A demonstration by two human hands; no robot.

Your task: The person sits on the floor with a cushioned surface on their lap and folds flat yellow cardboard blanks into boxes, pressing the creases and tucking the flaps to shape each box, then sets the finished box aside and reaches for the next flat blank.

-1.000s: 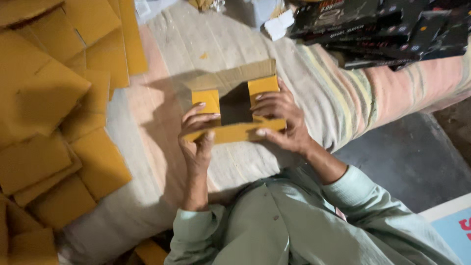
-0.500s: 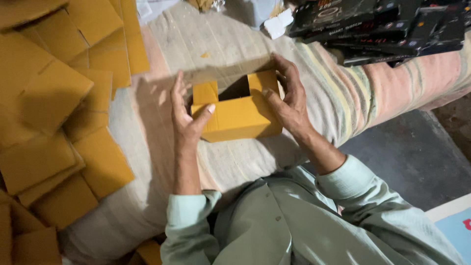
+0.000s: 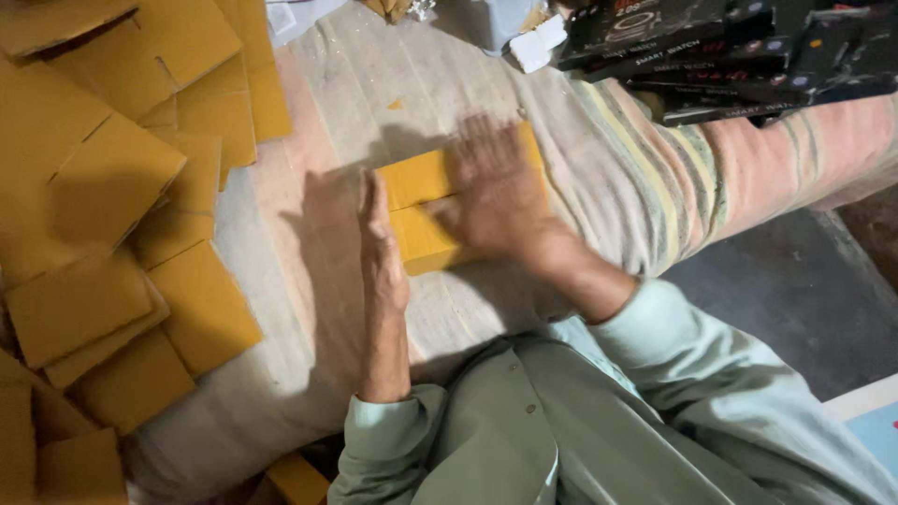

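Striped cloth point(image 3: 599, 178) is covering the floor where you are sitting. Yellow box point(image 3: 421, 210) is lying at its centre, now shut; a second ago its top was gaping. Your right hand point(image 3: 496, 192), open and blurred, is pressing flat on the lid. Your left hand point(image 3: 379, 243), open, is bracing the box's left side. Flat yellow blanks point(image 3: 103, 187) are piling at left, black cartons point(image 3: 739, 56) at upper right.

Box point(image 3: 421, 210) on cloth point(image 3: 374, 84), between left hand point(image 3: 382, 248) and right hand point(image 3: 496, 192) lying on it; flat cardboard point(image 3: 103, 187) left; dark boxes point(image 3: 730, 51) behind right.
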